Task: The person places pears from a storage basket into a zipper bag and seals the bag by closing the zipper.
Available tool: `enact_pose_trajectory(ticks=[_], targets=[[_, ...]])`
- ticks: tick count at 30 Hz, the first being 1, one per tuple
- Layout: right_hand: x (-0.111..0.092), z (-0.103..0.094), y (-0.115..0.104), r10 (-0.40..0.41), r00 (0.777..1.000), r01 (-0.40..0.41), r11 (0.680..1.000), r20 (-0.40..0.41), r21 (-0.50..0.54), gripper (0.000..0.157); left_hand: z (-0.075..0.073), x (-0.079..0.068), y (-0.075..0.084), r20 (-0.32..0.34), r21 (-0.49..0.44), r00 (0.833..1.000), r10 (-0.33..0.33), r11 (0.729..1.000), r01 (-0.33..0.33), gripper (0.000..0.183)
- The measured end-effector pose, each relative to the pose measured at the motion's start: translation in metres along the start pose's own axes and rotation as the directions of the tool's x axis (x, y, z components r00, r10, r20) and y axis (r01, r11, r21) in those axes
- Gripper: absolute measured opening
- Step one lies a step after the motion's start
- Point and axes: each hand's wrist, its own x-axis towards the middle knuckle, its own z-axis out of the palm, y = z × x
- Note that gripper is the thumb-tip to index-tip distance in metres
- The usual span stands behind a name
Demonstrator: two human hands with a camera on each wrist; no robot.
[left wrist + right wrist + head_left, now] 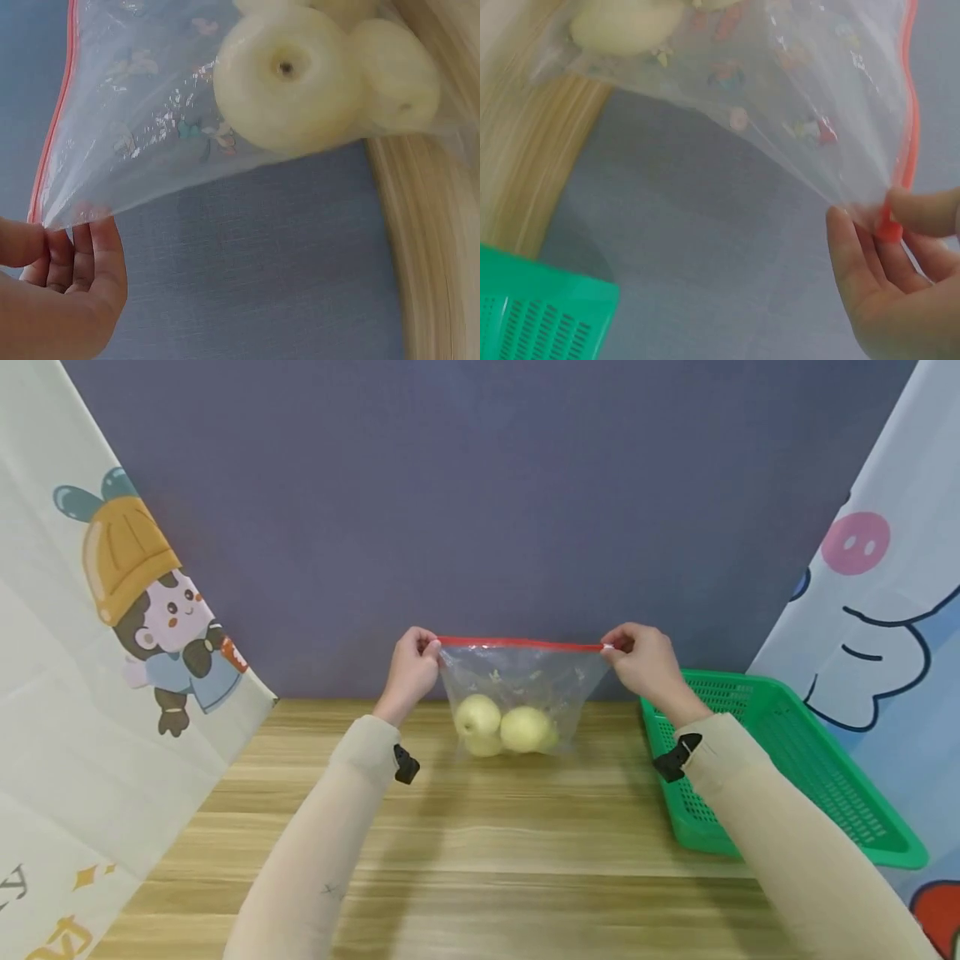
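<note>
A clear zip bag point(517, 681) with a red zip strip point(517, 644) hangs stretched between both hands, its lower part at the tabletop. Several pale yellow-green round fruits, apples or pears point(527, 729), lie in its bottom. My left hand point(414, 667) pinches the left top corner between thumb and fingers. The right hand point(643, 660) pinches the opposite corner, where a red end piece point(889, 229) of the zip shows in the right wrist view. Small coloured prints point(187, 130) mark the bag in the left wrist view. The strip runs straight and looks closed.
A green perforated plastic basket point(817, 735) stands on the right of the wooden table point(480, 852), partly behind the right forearm. A dark grey-blue wall point(480, 510) rises behind the table. Printed cartoon curtains point(52, 693) hang at both sides.
</note>
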Motion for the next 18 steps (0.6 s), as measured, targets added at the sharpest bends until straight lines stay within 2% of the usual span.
enact_pose_trajectory(ticks=[6,9,11,14,18], targets=[[-0.023,-0.014,0.008,-0.042,0.994,0.046,0.998,0.1,-0.037,0.024,-0.006,-0.019,-0.001,0.072,-0.058,0.997,-0.007,0.998,0.011,0.014],[-0.036,-0.02,0.01,-0.082,0.982,0.091,0.995,0.168,-0.044,0.023,-0.009,-0.032,-0.005,0.108,-0.095,0.994,0.0,0.995,0.01,0.012],[-0.046,-0.022,0.011,-0.112,0.97,0.124,0.991,0.218,-0.043,0.02,-0.011,-0.042,-0.008,0.156,-0.111,0.988,0.019,0.994,-0.002,0.011],[-0.061,-0.02,0.014,-0.163,0.944,0.182,0.983,0.289,-0.04,0.015,-0.014,-0.059,-0.015,0.254,-0.111,0.966,0.056,0.993,-0.028,0.009],[-0.082,-0.014,0.018,-0.204,0.907,0.23,0.973,0.367,-0.028,0.013,-0.015,-0.079,-0.024,0.391,-0.117,0.916,0.096,0.992,-0.054,0.009]])
